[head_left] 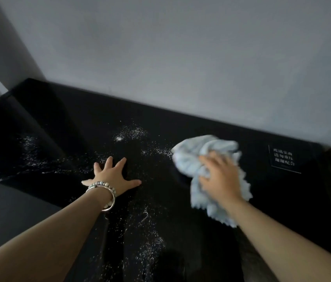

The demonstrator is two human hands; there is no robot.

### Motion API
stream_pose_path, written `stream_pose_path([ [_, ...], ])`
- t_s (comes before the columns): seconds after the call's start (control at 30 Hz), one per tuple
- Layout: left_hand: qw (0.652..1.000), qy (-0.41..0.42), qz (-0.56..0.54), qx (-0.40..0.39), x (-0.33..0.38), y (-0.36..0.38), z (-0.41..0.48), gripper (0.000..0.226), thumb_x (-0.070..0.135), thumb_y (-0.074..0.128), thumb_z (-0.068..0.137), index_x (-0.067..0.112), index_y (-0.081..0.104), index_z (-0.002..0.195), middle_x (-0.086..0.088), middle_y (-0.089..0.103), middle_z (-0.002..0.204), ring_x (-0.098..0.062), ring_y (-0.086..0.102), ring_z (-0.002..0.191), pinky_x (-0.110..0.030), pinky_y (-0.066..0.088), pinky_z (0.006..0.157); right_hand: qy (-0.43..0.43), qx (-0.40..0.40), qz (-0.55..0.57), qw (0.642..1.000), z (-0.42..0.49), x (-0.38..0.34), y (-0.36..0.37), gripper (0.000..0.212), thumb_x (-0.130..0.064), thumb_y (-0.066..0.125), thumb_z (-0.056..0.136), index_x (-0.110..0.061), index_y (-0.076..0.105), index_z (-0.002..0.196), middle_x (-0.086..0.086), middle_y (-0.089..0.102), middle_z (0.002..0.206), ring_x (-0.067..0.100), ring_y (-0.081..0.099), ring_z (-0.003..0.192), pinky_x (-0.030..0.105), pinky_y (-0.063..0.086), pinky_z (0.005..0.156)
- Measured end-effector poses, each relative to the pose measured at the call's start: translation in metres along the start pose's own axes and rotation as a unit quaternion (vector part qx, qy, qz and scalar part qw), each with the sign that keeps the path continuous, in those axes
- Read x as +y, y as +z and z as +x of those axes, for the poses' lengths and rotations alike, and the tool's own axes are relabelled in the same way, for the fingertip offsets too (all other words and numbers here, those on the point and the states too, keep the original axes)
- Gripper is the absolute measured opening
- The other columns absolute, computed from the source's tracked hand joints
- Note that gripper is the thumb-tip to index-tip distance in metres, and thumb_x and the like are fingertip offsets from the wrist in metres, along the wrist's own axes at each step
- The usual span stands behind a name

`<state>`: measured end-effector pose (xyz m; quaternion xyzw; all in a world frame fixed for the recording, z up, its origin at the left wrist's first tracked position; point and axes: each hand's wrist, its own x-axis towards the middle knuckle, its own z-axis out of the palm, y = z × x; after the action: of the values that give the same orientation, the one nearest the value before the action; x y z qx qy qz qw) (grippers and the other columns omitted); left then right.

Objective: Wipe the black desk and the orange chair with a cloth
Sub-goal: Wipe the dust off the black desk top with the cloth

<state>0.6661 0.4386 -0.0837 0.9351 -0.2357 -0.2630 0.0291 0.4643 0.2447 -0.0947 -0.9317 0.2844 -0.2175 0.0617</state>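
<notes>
The black desk (75, 119) fills the lower half of the view, its glossy top dusted with white specks (132, 133). My left hand (111, 176) lies flat on the desk with fingers spread, bracelets on the wrist. To the right, my right hand (219, 178) grips a crumpled light blue cloth (191, 153) and presses it on the desk top; hand and cloth are blurred. The orange chair is out of view.
A grey wall (181, 58) rises directly behind the desk's back edge. A small black sign with white characters (283, 157) lies at the far right of the desk. The desk's left edge drops to a dark floor (8, 210).
</notes>
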Motion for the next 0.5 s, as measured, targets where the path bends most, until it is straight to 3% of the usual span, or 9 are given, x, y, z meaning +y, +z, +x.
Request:
stream_pose_path([
  [0.03,1.000,0.000,0.007,-0.004,0.001,-0.001,-0.002,0.098,0.076,0.055,0.068,0.045,0.004,0.146,0.006,-0.004,0.157,-0.036,-0.009,0.143,-0.069,0.016,0.106,0.116,-0.009,-0.034,0.993,0.013,0.019,-0.003,0.047,-0.031,0.047,0.074,-0.020,0.060,0.118,0.013,0.056,0.124,0.039,0.054,0.104,0.047,0.047,0.084],
  [0.1,1.000,-0.002,0.016,-0.006,0.003,-0.003,-0.003,0.097,0.076,0.054,0.070,0.045,0.003,0.146,0.006,-0.005,0.157,-0.035,-0.008,0.143,-0.071,0.015,0.105,0.370,-0.122,-0.047,0.920,0.038,0.045,-0.011,0.057,-0.042,0.049,0.085,-0.029,0.036,0.139,0.011,0.027,0.150,0.039,0.030,0.131,0.056,0.033,0.101],
  [0.13,1.000,-0.001,0.019,-0.008,0.004,-0.004,-0.003,0.097,0.076,0.053,0.070,0.045,0.002,0.146,0.007,-0.005,0.157,-0.035,-0.008,0.143,-0.071,0.015,0.104,0.433,-0.161,-0.046,0.885,0.047,0.048,-0.011,0.061,-0.048,0.046,0.086,-0.033,0.028,0.142,0.009,0.019,0.153,0.037,0.022,0.135,0.059,0.026,0.105],
  [0.17,1.000,-0.001,0.021,-0.009,0.004,-0.004,-0.003,0.097,0.076,0.053,0.070,0.045,0.002,0.146,0.007,-0.005,0.157,-0.035,-0.008,0.143,-0.071,0.015,0.104,0.444,-0.181,-0.062,0.876,0.051,0.046,-0.009,0.061,-0.051,0.042,0.086,-0.036,0.025,0.143,0.009,0.016,0.154,0.036,0.018,0.137,0.060,0.022,0.106],
  [0.27,1.000,-0.004,0.021,-0.010,0.004,-0.003,-0.002,0.097,0.076,0.053,0.069,0.045,0.003,0.145,0.007,-0.005,0.157,-0.035,-0.007,0.143,-0.070,0.017,0.104,0.313,-0.181,-0.075,0.929,0.050,0.005,0.008,0.054,-0.040,0.045,0.087,-0.037,0.033,0.139,0.003,0.024,0.152,0.032,0.022,0.136,0.050,0.025,0.106],
  [0.33,1.000,-0.006,0.023,-0.005,0.003,-0.002,-0.001,0.097,0.077,0.053,0.069,0.046,0.003,0.145,0.007,-0.005,0.157,-0.035,-0.006,0.143,-0.070,0.018,0.104,0.148,-0.164,-0.034,0.975,0.040,-0.033,0.021,0.047,-0.030,0.052,0.082,-0.035,0.047,0.129,-0.004,0.040,0.142,0.028,0.034,0.127,0.039,0.032,0.100],
  [0.4,1.000,-0.005,0.023,0.000,0.002,-0.001,-0.002,0.096,0.077,0.053,0.068,0.046,0.004,0.145,0.008,-0.004,0.157,-0.035,-0.006,0.143,-0.070,0.019,0.104,-0.005,-0.172,0.052,0.984,0.033,-0.056,0.024,0.042,-0.022,0.055,0.079,-0.030,0.058,0.121,-0.006,0.054,0.129,0.026,0.044,0.115,0.037,0.037,0.094],
  [0.47,1.000,-0.003,0.022,-0.001,0.002,-0.001,-0.002,0.097,0.077,0.053,0.068,0.046,0.004,0.145,0.007,-0.005,0.157,-0.035,-0.006,0.143,-0.070,0.019,0.104,-0.048,-0.110,0.097,0.988,0.039,-0.051,0.021,0.039,-0.018,0.055,0.071,-0.023,0.066,0.108,-0.001,0.064,0.109,0.031,0.055,0.099,0.041,0.046,0.084],
  [0.5,1.000,-0.003,0.023,-0.004,0.002,-0.002,-0.002,0.097,0.078,0.053,0.068,0.045,0.004,0.145,0.007,-0.005,0.157,-0.035,-0.006,0.143,-0.070,0.019,0.104,-0.015,-0.060,0.086,0.994,0.045,-0.038,0.020,0.038,-0.019,0.056,0.068,-0.021,0.067,0.104,0.004,0.065,0.104,0.035,0.058,0.094,0.044,0.048,0.081],
])
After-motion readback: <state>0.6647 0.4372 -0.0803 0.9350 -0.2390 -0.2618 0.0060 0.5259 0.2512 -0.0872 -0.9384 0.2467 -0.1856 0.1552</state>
